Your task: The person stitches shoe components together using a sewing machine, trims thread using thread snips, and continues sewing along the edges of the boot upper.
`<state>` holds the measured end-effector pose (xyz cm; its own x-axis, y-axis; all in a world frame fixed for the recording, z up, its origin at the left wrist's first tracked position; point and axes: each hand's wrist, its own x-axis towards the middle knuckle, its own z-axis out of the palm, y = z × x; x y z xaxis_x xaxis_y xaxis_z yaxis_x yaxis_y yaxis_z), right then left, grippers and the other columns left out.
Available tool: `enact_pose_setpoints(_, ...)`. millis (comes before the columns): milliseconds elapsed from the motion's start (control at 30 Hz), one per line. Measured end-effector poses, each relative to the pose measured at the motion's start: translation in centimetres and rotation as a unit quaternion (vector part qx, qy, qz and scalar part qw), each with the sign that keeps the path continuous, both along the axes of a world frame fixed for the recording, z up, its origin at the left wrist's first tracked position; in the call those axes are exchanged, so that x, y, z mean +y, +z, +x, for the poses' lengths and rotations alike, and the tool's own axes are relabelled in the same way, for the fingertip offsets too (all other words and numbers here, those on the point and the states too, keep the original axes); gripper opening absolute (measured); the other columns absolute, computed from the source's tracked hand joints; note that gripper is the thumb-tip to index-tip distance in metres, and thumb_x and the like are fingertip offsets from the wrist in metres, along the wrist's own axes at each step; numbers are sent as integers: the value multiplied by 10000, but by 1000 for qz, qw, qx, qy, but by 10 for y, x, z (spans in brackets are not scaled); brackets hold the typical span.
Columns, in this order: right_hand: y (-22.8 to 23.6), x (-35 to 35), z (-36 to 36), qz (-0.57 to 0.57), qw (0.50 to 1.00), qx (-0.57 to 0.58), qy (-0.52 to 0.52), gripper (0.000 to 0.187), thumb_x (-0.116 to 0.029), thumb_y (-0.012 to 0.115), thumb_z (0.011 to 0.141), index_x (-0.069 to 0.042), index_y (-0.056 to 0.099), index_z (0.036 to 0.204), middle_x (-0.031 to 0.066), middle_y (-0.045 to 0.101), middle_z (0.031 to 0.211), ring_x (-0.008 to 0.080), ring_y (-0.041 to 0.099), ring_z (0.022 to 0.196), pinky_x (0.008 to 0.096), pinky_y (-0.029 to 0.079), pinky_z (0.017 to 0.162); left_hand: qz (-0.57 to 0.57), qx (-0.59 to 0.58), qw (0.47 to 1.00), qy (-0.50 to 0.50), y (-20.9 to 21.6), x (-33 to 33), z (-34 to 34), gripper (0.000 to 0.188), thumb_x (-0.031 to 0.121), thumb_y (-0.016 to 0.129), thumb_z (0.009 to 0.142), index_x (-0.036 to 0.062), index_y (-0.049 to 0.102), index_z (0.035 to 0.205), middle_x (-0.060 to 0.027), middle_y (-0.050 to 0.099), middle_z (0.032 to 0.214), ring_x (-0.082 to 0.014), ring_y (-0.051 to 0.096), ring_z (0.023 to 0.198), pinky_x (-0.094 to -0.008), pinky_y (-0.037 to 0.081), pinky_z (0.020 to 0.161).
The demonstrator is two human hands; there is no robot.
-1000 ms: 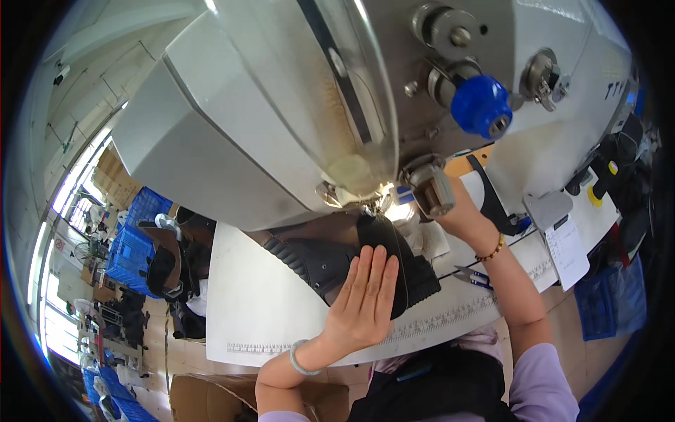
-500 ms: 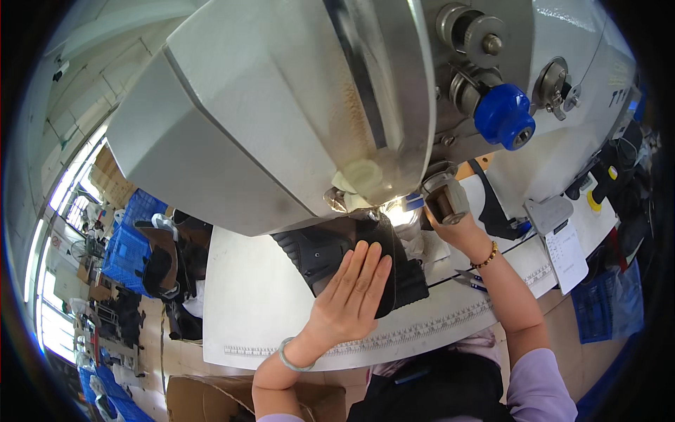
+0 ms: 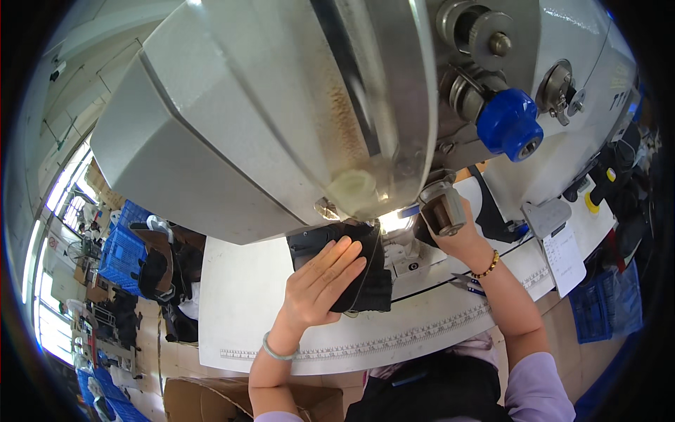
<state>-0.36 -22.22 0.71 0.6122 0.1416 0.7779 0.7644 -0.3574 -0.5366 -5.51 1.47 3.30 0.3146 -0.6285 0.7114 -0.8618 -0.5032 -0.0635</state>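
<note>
A black piece point(image 3: 371, 290), like a shoe or bag part, lies on the white table point(image 3: 246, 309) under the head of a big grey sewing machine point(image 3: 211, 133). My left hand point(image 3: 316, 285) rests flat on it, fingers stretched out. Beyond the hand, the piece's far edge disappears beneath the machine head, beside a bright lamp glow point(image 3: 396, 222). A thread runs down over the piece. My right hand point(image 3: 465, 235) reaches in at the right of the needle area. Its fingers are hidden behind a metal cylinder point(image 3: 444, 211) on the machine, so what they touch cannot be seen.
Snips point(image 3: 470, 283) lie near my right forearm, above a ruler strip point(image 3: 422, 330) along the table's front edge. A black strap-like piece point(image 3: 492, 211) and a paper sheet point(image 3: 564, 257) are at the right. Blue crates point(image 3: 125, 243) stand left; a cardboard box point(image 3: 211, 397) sits below.
The black piece has turned, and its right part has drawn leftward, uncovering more of the machine's base. My left hand has shifted left with it. My right hand stays about where it was.
</note>
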Motion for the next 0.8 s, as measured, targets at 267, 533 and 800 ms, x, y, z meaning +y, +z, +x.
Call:
enact_pose_setpoints(267,-4,1,-2,2,998,-53,-27,270,114,503,745,-15,604,960,99,584,927,276,580,839,314,487,734,-30,14,999,-26,-13,9,10,431,82,596,625,-49,623,1035,-209,606,1111,-344,554,1110,-434,456,947)
enact_pose_setpoints(533,-4,9,8,-21,997,-52,-44,131,48,558,787,2,608,899,126,578,850,289,550,673,327,433,599,-66,14,994,86,-28,5,-7,589,-45,572,554,-56,555,1143,-244,533,1210,-416,475,1176,-511,388,990)
enact_pose_setpoints(800,-1,10,8,5,1000,-15,-25,80,27,584,797,10,609,872,137,601,783,287,575,693,321,450,613,-45,3,991,130,-28,-15,-29,617,-109,455,507,-90,549,1117,-260,552,1171,-416,489,1161,-491,405,979)
